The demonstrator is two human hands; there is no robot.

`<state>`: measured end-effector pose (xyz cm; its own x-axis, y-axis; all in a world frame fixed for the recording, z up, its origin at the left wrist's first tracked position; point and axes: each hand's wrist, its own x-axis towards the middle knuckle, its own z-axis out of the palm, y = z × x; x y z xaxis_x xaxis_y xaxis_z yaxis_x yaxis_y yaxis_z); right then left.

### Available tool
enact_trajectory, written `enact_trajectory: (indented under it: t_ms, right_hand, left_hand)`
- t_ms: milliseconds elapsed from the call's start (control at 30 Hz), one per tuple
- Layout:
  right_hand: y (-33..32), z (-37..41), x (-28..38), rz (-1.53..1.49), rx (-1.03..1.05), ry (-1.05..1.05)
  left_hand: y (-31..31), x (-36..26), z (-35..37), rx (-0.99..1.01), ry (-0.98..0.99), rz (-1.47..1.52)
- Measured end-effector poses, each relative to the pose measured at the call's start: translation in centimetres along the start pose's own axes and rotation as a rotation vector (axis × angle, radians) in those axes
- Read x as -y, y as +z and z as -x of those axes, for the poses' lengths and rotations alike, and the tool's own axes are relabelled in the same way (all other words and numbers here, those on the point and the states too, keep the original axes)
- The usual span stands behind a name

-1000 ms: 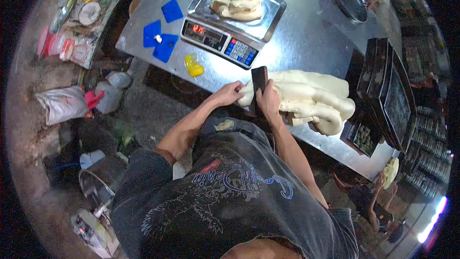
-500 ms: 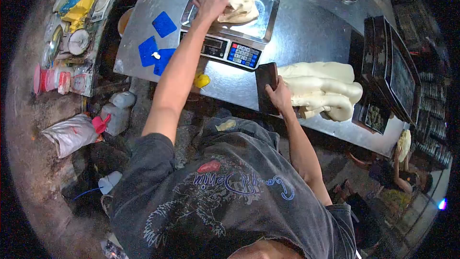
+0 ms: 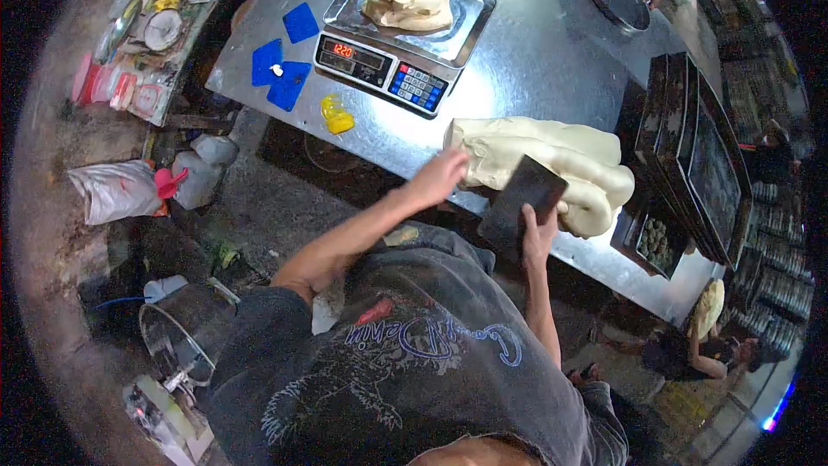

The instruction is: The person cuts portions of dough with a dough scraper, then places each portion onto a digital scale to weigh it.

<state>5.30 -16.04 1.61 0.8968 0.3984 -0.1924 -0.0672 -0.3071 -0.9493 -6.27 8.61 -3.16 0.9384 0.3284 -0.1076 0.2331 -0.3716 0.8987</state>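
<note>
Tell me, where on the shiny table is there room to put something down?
The biggest bare patch lies between the scale, the big dough and the black tins. A smaller one sits at the front edge, between the yellow object and the left hand. It is crowded by the blue squares and around the right hand with its dark scraper.

Left hand (image 3: 440, 177) reaches out open; right hand (image 3: 536, 229) grips.

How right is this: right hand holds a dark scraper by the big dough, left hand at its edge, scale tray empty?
One slip: in the head view the scale tray holds a dough heap. Right hand, scraper, big dough and left hand are as stated.
</note>
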Motion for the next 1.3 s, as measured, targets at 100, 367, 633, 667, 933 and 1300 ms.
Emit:
enact_trajectory:
  t_ms: [100, 367, 633, 667, 933, 1300]
  right_hand:
    - [-3.1, 0.6, 0.8, 0.152, -0.134, -0.016]
    - [-6.4, 0.6, -1.6, 0.018, 0.036, -0.115]
    - [-0.8, -1.0, 0.5, -0.017, 0.188, -0.231]
    - [0.6, -1.4, 0.8, 0.007, 0.174, -0.246]
    - [9.6, -4.1, 0.9, 0.294, 0.177, -0.224]
    - [10.2, -6.0, 2.6, 0.199, 0.339, -0.025]
  left_hand:
    - [4.3, -2.9, 0.9, -0.123, 0.034, -0.368]
    - [7.2, -1.2, -0.3, -0.439, 0.079, -0.362]
    - [5.0, -3.0, 2.6, -0.481, 0.043, -0.163]
    - [4.7, -3.2, 2.9, -0.485, 0.025, -0.159]
    - [1.4, -2.5, 2.1, -0.613, -0.073, 0.063]
    - [-20.9, -6.9, -14.8, -0.96, 0.552, -0.155]
